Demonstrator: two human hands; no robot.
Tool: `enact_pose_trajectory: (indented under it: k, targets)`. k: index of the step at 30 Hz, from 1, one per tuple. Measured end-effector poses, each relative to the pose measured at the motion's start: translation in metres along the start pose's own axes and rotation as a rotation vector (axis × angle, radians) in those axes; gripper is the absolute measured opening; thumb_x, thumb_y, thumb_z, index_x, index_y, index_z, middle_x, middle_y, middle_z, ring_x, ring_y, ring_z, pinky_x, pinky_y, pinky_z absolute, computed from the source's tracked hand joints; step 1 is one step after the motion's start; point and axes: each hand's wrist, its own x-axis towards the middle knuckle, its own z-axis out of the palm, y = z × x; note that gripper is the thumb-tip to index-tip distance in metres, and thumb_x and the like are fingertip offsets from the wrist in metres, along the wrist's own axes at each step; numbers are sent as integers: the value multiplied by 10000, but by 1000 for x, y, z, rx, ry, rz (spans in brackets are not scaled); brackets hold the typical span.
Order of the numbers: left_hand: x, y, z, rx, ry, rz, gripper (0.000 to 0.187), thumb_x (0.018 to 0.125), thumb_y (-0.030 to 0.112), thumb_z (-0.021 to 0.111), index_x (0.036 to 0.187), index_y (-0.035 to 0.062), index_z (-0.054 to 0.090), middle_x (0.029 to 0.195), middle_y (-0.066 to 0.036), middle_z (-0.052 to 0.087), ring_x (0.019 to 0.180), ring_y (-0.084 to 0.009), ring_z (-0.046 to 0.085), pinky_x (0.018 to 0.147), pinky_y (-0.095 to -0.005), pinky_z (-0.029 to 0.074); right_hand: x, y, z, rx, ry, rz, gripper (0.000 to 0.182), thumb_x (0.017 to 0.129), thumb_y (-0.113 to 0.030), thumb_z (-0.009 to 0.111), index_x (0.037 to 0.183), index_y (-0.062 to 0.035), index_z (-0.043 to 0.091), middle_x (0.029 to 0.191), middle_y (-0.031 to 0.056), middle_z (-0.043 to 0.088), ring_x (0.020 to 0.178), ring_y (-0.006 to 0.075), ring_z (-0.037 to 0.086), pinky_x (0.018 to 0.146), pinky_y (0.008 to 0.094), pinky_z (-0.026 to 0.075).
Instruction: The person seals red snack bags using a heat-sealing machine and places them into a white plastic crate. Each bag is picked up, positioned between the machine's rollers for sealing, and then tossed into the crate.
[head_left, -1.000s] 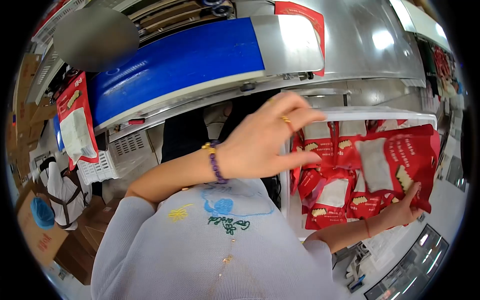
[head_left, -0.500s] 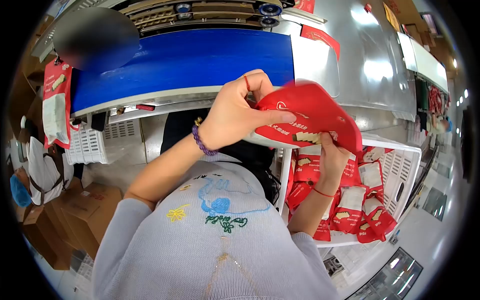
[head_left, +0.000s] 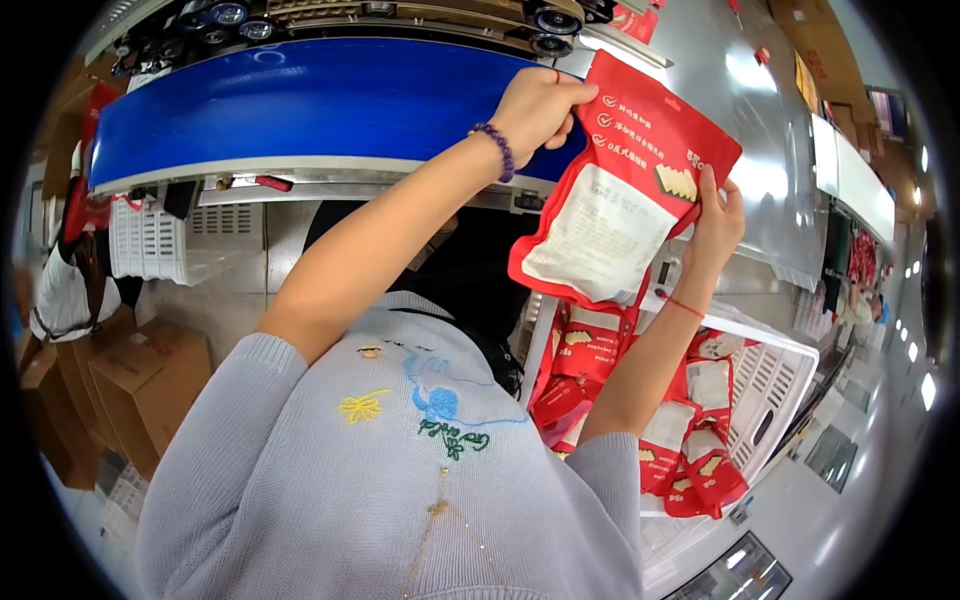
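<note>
A red snack pouch with a pale clear window hangs tilted between my hands, its printed face toward me. My left hand pinches the upper left corner, fingers curled. With thumb and fingers, my right hand grips the right edge below the upper corner. The window shows something whitish inside. Below my right forearm, a white slatted crate holds several more red pouches of the same look.
A blue conveyor belt runs across in front of me, with rollers and machine parts behind it. To the right is a shiny metal table. Cardboard boxes and a white crate stand at left, near another person's white clothing.
The pouch has been raised and turned from nearly flat to hanging, so its window now shows. Both hands moved up, my left also to the right. The view has shifted a little.
</note>
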Motion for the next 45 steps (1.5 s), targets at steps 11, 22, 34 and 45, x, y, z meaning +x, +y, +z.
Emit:
enact_pose_trajectory:
  k: [11,22,34,45]
  targets:
    - [15,22,-19,93,182,68,205,906,176,617,828,-12,595,586,-31,498,458,-89,420,377,-241,304,44,-2,43,5,-88,4,391,836,-109,754,697,-152,390,647,-75,470,541,-4,359,460,193,234]
    - [-97,73,-110,1009,242,364,293,965,274,548,988,35,715,816,-40,609,665,-88,547,603,-225,450,32,0,116,-52,-198,77,492,777,-188,810,617,-153,346,603,-89,360,516,32,283,443,245,238]
    - [-186,106,-40,739,-131,289,206,908,18,518,891,-59,709,765,-59,567,580,-70,473,533,-192,350,-95,-32,31,232,-667,239,306,912,-114,620,747,-101,362,927,179,678,763,185,688,587,264,564]
    - [-148,45,23,799,-530,76,199,928,58,527,927,1,718,809,-33,574,624,-61,497,541,-195,381,-257,200,-240,-106,900,821,224,895,-213,676,955,-35,555,937,76,621,818,171,645,561,244,502]
